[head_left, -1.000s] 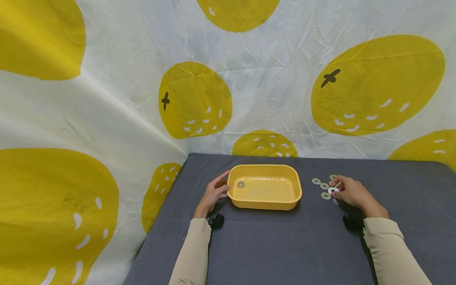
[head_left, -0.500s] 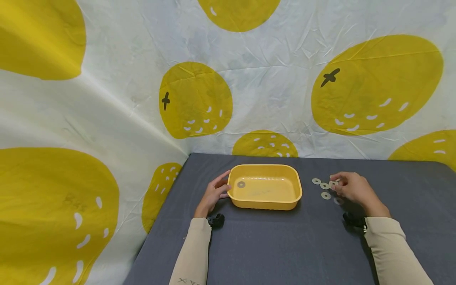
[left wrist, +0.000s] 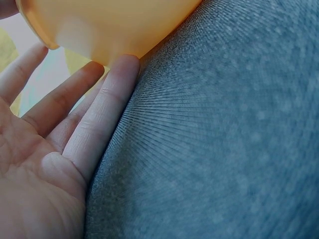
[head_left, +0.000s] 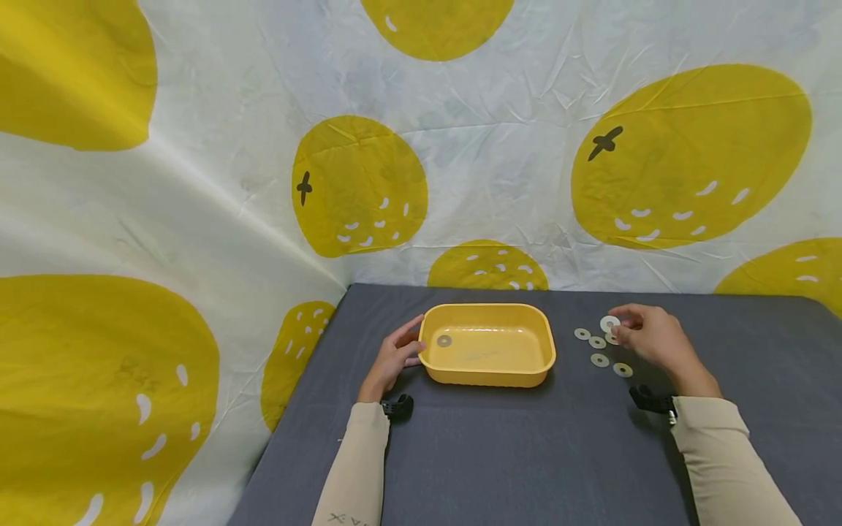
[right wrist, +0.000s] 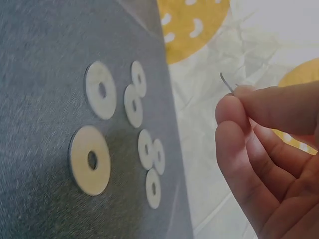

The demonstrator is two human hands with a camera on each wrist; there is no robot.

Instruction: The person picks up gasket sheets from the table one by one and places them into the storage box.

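Note:
At the left end of a yellow plastic bin (head_left: 488, 375), my left hand (head_left: 389, 361) holds the rim, one fingertip over it and others against the outer wall. In the left wrist view, straight fingers (left wrist: 102, 114) reach the bin's side near the cloth. My right hand (head_left: 658, 340) pinches a flat metal washer (head_left: 609, 324) between thumb and fingertips. The right wrist view shows this washer nearly edge-on (right wrist: 227, 83), raised off the table. Several more washers (right wrist: 89, 160) lie flat beneath and beside the right hand. One washer (head_left: 444, 341) lies inside the bin, near its left end.
Dark grey cloth covers the table (head_left: 500, 453). Behind and at the left hangs a white sheet (head_left: 487, 183) with large yellow fruit prints. Each wrist wears a black strapped camera, the left wrist camera (head_left: 398, 408) close to the table.
My right hand has shifted away from me and lifted, with the pinched washer now showing face-on. A washer near the front of the group is now uncovered. The left hand and bin have stayed put.

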